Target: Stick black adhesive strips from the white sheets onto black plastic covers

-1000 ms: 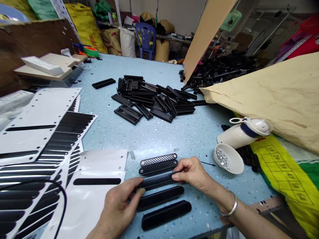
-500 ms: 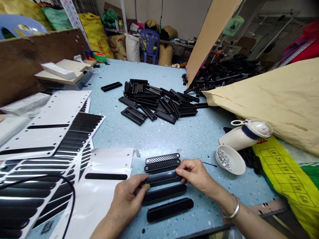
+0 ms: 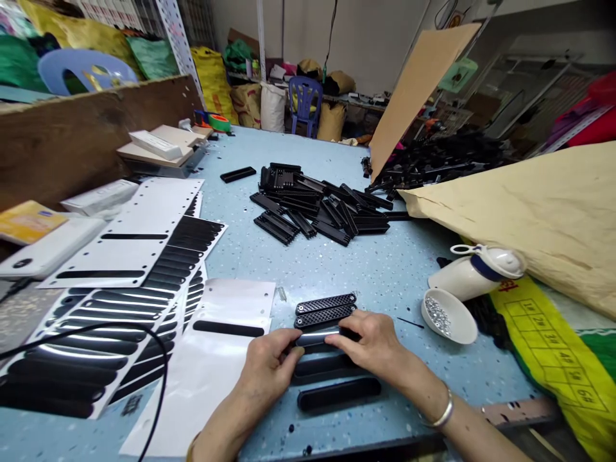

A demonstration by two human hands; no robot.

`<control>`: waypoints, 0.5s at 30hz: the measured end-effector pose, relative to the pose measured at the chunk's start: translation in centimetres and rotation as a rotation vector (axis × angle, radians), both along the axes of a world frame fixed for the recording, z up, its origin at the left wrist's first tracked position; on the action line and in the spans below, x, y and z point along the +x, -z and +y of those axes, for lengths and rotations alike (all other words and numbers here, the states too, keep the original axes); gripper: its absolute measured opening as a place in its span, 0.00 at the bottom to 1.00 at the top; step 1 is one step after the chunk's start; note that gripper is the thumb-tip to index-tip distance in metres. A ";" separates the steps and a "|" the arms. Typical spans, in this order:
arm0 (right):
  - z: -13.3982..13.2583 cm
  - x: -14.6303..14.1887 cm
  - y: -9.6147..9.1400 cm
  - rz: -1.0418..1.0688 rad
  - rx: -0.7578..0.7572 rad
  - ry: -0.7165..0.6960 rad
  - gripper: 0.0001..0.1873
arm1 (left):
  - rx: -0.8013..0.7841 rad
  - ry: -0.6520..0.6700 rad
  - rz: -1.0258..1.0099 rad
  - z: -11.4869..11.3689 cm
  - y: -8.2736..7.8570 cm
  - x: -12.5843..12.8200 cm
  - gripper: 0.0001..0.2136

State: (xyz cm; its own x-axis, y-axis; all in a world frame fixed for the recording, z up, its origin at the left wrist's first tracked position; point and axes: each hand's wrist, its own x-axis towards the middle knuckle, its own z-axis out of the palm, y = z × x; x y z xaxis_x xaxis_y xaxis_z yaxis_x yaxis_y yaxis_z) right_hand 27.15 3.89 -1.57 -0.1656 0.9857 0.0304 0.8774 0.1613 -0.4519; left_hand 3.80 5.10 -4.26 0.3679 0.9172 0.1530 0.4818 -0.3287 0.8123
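Holds the black bar (image 3: pixel 312 340) between left hand (image 3: pixel 269 364) and right hand (image 3: pixel 379 340), pinching its left end and now, with the right thumb (image 3: pixel 341 344) shifted inward along its top, apparently pressing it smooth.

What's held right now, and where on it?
One black bar, by both hands: left hand at its left end, right hand near its right end.

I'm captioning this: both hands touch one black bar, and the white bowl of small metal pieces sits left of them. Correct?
Wrong side: the left hand and right hand do touch one black bar, but the head view shows the white bowl of small metal pieces to their right.
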 end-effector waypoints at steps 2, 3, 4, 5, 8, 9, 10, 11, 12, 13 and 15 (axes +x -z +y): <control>0.2 -0.5 0.0 -0.034 -0.025 0.035 0.13 | 0.006 0.002 -0.015 0.0 -0.1 0.0 0.10; 0.3 -0.6 0.1 -0.031 -0.046 0.057 0.12 | 0.008 0.002 -0.021 0.0 -0.1 0.0 0.10; 0.5 -0.8 0.2 -0.022 -0.067 0.081 0.12 | 0.009 0.002 -0.025 0.0 -0.2 0.1 0.10; 0.6 -0.9 0.2 -0.014 -0.087 0.103 0.13 | 0.010 0.000 -0.026 0.0 -0.2 0.1 0.10; 0.9 -1.1 0.6 -0.008 -0.103 0.123 0.14 | 0.011 -0.014 -0.018 0.0 -0.3 0.1 0.10; 0.9 -1.2 0.7 -0.002 -0.094 0.118 0.14 | 0.011 -0.019 -0.017 0.0 -0.4 0.1 0.10; 0.9 -1.1 0.8 0.017 -0.080 0.112 0.15 | 0.010 -0.022 -0.018 0.0 -0.4 0.1 0.10; 0.8 -1.1 1.0 0.066 -0.067 0.113 0.16 | 0.008 -0.026 -0.018 0.0 -0.4 0.1 0.10; 0.8 -0.9 1.1 0.138 -0.060 0.122 0.17 | 0.004 -0.029 -0.019 0.0 -0.4 0.1 0.10; 0.7 -0.6 1.2 0.218 -0.057 0.137 0.18 | -0.002 -0.032 -0.020 0.0 -0.5 0.1 0.10; 0.5 0.2 1.4 0.362 -0.067 0.177 0.22 | -0.018 -0.033 -0.014 0.0 -0.5 0.1 0.10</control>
